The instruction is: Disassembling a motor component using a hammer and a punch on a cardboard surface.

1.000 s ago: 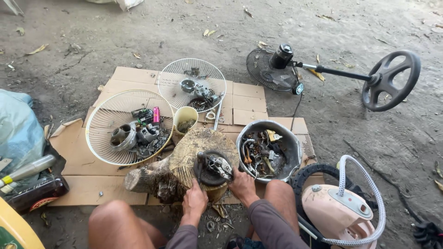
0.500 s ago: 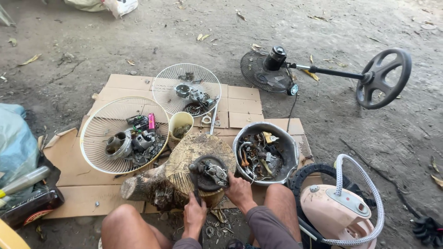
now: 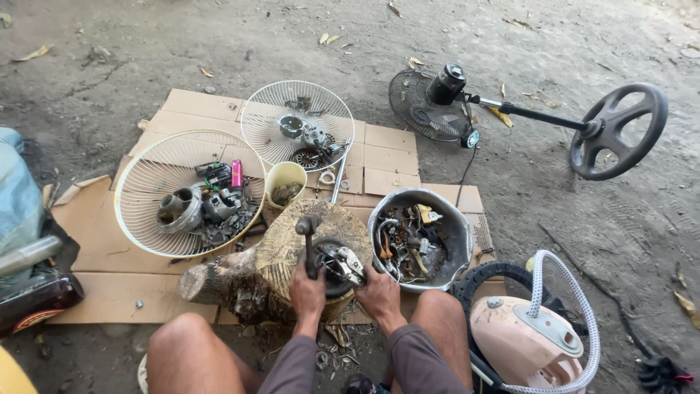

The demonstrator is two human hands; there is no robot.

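A hammer [image 3: 307, 244], absent from the left hand [image 3: 307, 293] a second ago, is now clamped upright in its fingers, while the motor [image 3: 339, 264] on the log [image 3: 277, 255] is gripped by the right hand [image 3: 378, 295], so striking seems prepared.

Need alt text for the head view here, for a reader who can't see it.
A seated person's left hand grips a hammer upright over a small motor part that the right hand steadies on a wooden stump. Around lie cardboard, fan guards holding scrap, a metal bowl and a dismantled fan.
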